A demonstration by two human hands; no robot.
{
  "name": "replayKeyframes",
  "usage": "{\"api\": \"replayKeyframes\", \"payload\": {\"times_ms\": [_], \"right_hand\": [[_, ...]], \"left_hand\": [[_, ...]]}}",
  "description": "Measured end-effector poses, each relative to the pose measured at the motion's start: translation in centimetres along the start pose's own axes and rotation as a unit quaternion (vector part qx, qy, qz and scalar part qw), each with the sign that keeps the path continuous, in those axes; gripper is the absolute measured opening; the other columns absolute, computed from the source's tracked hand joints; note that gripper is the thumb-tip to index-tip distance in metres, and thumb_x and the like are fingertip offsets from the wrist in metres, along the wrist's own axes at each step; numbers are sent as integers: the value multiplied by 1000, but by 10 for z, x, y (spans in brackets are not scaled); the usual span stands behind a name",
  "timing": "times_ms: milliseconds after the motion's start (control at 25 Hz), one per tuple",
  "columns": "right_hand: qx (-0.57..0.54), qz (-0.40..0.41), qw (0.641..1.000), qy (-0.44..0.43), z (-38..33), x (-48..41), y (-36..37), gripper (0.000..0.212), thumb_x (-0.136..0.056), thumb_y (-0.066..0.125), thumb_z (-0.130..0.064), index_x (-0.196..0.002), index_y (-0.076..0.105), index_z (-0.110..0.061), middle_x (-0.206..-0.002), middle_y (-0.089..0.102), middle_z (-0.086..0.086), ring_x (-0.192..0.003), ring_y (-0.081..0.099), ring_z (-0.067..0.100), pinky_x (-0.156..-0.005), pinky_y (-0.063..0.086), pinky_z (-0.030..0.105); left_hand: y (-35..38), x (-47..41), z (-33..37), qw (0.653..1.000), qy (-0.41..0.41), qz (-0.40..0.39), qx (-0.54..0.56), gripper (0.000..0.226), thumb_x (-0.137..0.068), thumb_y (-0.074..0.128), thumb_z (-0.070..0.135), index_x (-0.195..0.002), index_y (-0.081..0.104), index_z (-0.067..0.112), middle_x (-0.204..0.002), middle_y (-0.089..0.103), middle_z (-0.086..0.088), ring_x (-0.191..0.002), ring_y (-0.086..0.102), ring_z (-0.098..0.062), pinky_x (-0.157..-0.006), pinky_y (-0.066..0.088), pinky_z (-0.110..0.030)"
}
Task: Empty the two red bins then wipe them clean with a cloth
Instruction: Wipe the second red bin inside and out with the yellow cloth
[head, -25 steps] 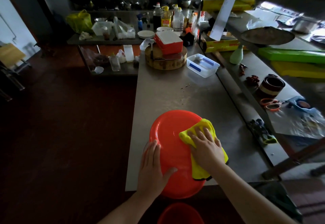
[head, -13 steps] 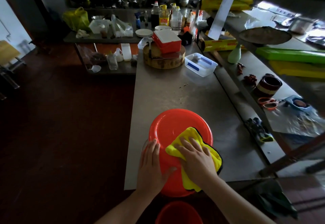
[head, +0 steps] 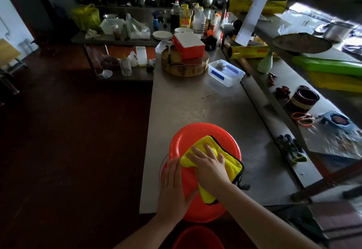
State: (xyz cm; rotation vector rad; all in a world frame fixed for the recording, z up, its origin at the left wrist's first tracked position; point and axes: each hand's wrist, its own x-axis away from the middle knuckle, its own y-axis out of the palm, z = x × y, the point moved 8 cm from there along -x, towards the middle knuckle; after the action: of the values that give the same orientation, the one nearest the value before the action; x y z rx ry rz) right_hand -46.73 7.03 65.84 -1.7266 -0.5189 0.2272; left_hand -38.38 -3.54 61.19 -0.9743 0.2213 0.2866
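We are wiping: right hand (head: 209,166) presses the cloth (head: 231,162), fingers flat, on the bin (head: 195,137) at the desk (head: 195,102) edge; left hand (head: 173,188), flat, steadies it. Next comes, probably, the dimly seen second bin (head: 197,238) below.

Glossy plastic bin (head: 197,133), fluffy cloth (head: 229,160), brushed-metal counter (head: 195,102)

The left grip (head: 173,187) lay flat, fingers straight and together; the right grip (head: 210,168) pressed palm-down beside it, fingers spread.
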Motion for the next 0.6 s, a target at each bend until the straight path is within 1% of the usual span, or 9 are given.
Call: {"api": "replayKeyframes", "payload": {"times_ms": [120, 240, 280, 320, 360, 400, 440, 480, 600], "right_hand": [[-8, 9, 1000, 21, -1, -34, -4, 65, -96, 48, -14, -152, 36, -45, -168, 11, -18, -156, -7, 28, -117, 3, 68], [-6, 12, 999, 43, -1, -63, -12, 63, -99, 46, -17, -154, 31, -44, -169, 9, -12, -156, -5, 33, -117, 3, 71], [4, 11, 999, 40, -2, -69, -12, 60, -101, 46, -23, -154, 28, -45, -170, 6, -9, -155, -5, 35, -117, 3, 72], [15, 11, 999, 30, -4, -71, -10, 54, -103, 44, -35, -152, 26, -47, -170, 2, -7, -155, -5, 37, -116, 2, 73], [22, 12, 1000, 14, -5, -69, -8, 48, -104, 36, -50, -150, 24, -50, -170, 0, -6, -155, -5, 37, -116, 0, 73], [24, 12, 1000, -4, -6, -64, -6, 46, -102, 26, -62, -148, 25, -52, -169, 1, -6, -155, -7, 37, -116, -2, 72], [24, 12, 999, -22, -7, -58, -4, 47, -101, 20, -67, -145, 27, -55, -169, 4, -6, -156, -7, 35, -116, -2, 71], [24, 10, 999, -34, -7, -51, -4, 46, -101, 18, -67, -143, 31, -56, -168, 8, -7, -156, -7, 33, -117, 1, 70], [32, -7, 998, -59, -4, -30, -2, 36, -104, 27, -57, -138, 38, -55, -166, 13, -12, -156, -2, 29, -118, 11, 67]], "left_hand": [[2, 1, -1, 1000, 2, 3, 8, 100, -88, 45, 78, -159, 14, 16, -166, 12, -1, -153, 10, -20, -118, 30, -50], [3, -1, -2, 1000, 9, -4, -6, 105, -84, 52, 79, -159, 13, 16, -166, 10, 0, -153, 10, -22, -120, 25, -46], [3, -2, -3, 1000, 11, -5, -10, 106, -83, 53, 79, -158, 14, 15, -166, 10, 0, -153, 10, -22, -120, 24, -46], [3, -2, -4, 1000, 10, -5, -12, 106, -83, 53, 79, -158, 14, 15, -166, 10, 0, -153, 10, -22, -119, 24, -46], [3, -2, -5, 1000, 7, -6, -13, 107, -83, 53, 79, -159, 14, 15, -166, 9, 0, -153, 10, -22, -119, 24, -46], [4, -1, -5, 1000, 4, -8, -12, 107, -83, 53, 79, -159, 14, 14, -166, 9, 0, -153, 10, -22, -119, 25, -46], [6, -1, -5, 1000, 0, -10, -11, 108, -83, 52, 80, -159, 14, 14, -167, 8, 0, -153, 10, -22, -119, 25, -47], [7, 0, -6, 1000, -4, -13, -12, 108, -82, 52, 80, -158, 14, 14, -167, 8, 0, -153, 9, -22, -119, 26, -48], [6, 0, -6, 1000, -6, -10, -14, 107, -82, 54, 79, -158, 17, 13, -166, 10, 1, -153, 9, -22, -119, 28, -49]]}}
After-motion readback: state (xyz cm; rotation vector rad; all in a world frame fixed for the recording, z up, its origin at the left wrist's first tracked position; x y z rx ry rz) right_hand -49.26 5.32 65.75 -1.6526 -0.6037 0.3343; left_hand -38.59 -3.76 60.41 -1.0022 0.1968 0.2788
